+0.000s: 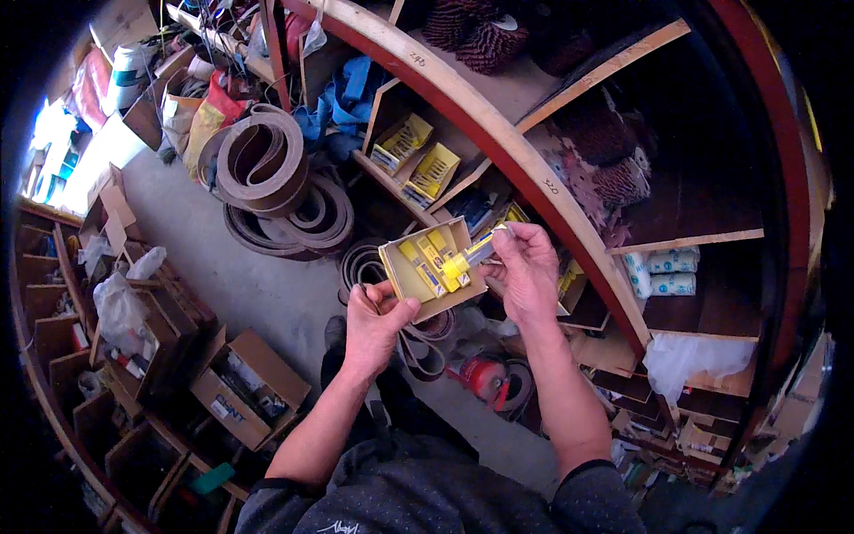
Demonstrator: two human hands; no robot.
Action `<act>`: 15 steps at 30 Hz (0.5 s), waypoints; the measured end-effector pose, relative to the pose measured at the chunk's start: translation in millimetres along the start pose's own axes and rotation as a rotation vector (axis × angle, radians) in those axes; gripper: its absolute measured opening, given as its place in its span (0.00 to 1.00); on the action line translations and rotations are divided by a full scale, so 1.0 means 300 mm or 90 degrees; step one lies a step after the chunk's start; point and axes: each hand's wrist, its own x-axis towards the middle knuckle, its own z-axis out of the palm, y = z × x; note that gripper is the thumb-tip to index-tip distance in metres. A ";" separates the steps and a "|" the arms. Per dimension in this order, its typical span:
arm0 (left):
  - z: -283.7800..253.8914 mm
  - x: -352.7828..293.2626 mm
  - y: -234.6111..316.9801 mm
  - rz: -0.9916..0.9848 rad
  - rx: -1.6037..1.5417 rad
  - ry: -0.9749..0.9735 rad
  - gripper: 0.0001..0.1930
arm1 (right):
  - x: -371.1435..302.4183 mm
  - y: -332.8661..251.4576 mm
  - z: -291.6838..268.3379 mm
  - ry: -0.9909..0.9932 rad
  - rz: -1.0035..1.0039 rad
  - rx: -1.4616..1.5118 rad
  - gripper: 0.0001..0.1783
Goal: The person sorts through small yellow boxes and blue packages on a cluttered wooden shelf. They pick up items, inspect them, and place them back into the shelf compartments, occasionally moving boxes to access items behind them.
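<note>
Left hand grips a box's near corner, likely light, crushable, best held underneath; right hand pinches a yellow pack.

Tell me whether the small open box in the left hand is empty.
No, yellow packs lie inside the small open box, which the left hand holds.
</note>
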 end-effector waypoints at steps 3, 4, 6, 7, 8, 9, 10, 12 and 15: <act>-0.013 0.005 -0.018 -0.003 0.012 -0.021 0.23 | 0.000 -0.008 0.005 0.028 -0.020 -0.053 0.14; -0.012 0.002 -0.013 -0.004 0.021 -0.027 0.23 | -0.001 -0.010 0.006 0.034 -0.025 -0.065 0.14; -0.005 0.000 -0.012 -0.004 0.032 -0.029 0.23 | 0.002 -0.008 -0.008 0.031 -0.044 -0.101 0.14; -0.002 -0.001 -0.018 -0.003 0.036 -0.023 0.23 | 0.003 -0.008 -0.014 0.029 -0.053 -0.120 0.14; -0.002 -0.002 -0.022 -0.002 0.041 -0.016 0.23 | 0.001 -0.012 -0.010 0.041 -0.057 -0.136 0.13; -0.001 -0.002 -0.019 -0.008 0.041 -0.020 0.23 | -0.003 -0.021 -0.003 0.053 -0.060 -0.152 0.12; 0.001 -0.004 -0.014 -0.014 0.042 -0.024 0.23 | -0.005 -0.025 0.000 0.065 -0.063 -0.169 0.12; 0.006 -0.004 -0.017 -0.019 0.036 -0.032 0.23 | -0.006 -0.028 -0.007 0.065 -0.069 -0.175 0.12; 0.002 -0.008 -0.024 -0.010 0.025 -0.035 0.23 | -0.008 -0.032 -0.008 0.060 -0.078 -0.176 0.11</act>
